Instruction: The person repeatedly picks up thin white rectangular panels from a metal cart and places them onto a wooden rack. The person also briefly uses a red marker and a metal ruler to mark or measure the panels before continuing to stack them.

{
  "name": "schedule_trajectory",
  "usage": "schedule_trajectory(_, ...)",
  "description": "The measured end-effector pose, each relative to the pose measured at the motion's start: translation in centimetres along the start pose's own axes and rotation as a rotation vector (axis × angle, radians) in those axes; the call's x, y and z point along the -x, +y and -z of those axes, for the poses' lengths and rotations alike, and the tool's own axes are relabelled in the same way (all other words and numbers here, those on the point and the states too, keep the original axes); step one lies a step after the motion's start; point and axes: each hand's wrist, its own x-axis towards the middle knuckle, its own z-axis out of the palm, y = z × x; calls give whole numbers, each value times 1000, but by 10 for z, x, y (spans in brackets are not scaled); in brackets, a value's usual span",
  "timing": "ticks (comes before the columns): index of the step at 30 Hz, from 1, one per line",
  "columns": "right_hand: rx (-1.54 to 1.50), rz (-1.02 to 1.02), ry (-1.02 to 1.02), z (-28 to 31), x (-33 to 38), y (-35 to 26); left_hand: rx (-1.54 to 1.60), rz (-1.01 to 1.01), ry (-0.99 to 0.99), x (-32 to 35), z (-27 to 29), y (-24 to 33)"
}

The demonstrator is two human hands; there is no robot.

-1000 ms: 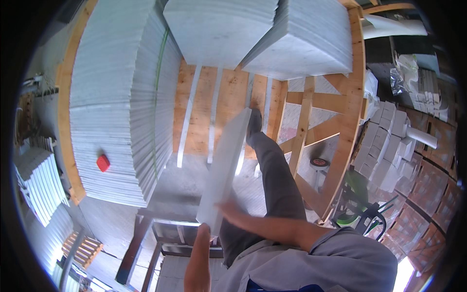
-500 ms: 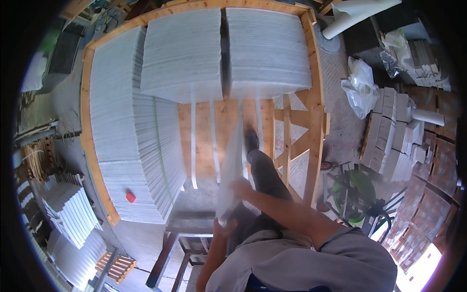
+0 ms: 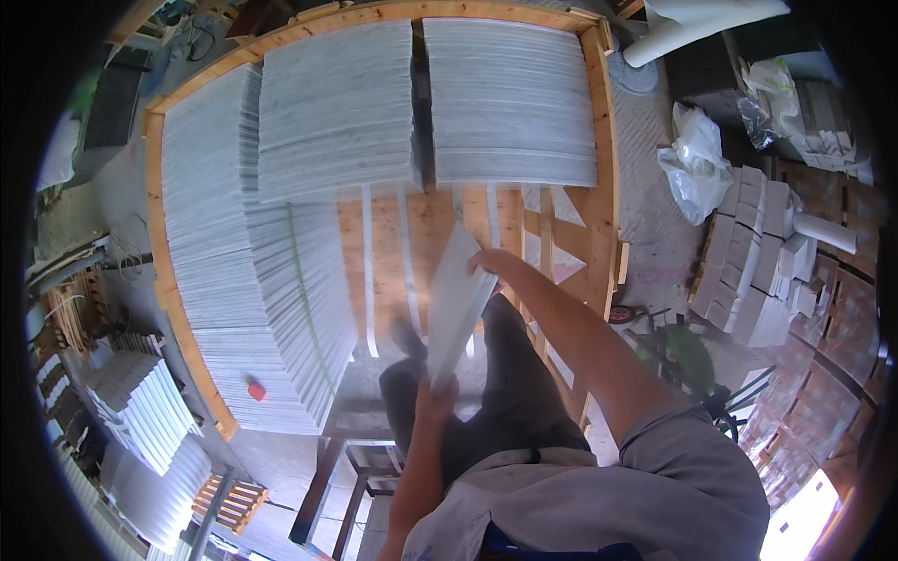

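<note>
Both my hands hold a thin pale grey slab (image 3: 453, 304), tilted on edge in front of my legs. My left hand (image 3: 436, 400) grips its near lower end. My right hand (image 3: 488, 266) is closed over its upper right edge. Beyond the slab, two stacks of similar slabs, the back left stack (image 3: 337, 103) and the back right stack (image 3: 514, 103), stand in a wooden crate (image 3: 603, 122). A long row of slabs (image 3: 210, 234) fills the crate's left side. The slab's far corner ends just short of the back stacks.
White strips (image 3: 369, 271) lie across the crate's plywood floor. A small red block (image 3: 256, 390) sits on the left row. A metal frame (image 3: 323, 486) stands by my left arm. Boxes (image 3: 734, 252), a plastic bag (image 3: 695, 164) and a green wheeled chair (image 3: 687, 360) are at right.
My right hand has moved farther out and up along the slab. The slab has turned to show more of its face. My legs have shifted, with one foot back from the crate floor.
</note>
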Motion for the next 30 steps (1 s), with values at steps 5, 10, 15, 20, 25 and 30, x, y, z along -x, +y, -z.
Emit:
schedule_trajectory(5, 127, -126, 41, 2, 6, -25, 222, 185, -24, -32, 26, -13)
schedule_trajectory(10, -149, -127, 146, -13, 44, -25, -835, 65, -277, -41, 54, 6)
schedule_trajectory(15, -227, 381, 491, -64, 67, 25, -642, 109, -469, -60, 71, 8)
schedule_trajectory(20, -178, 465, 806, -85, 22, 43, -851, -83, -429, -80, 92, -14)
schedule_trajectory(25, -81, 243, 861, -93, 14, 30, -437, 1, -523, -104, 70, 9)
schedule_trajectory(30, -135, 255, 748, -85, 51, 15, -210, 570, -97, -80, 10, 55)
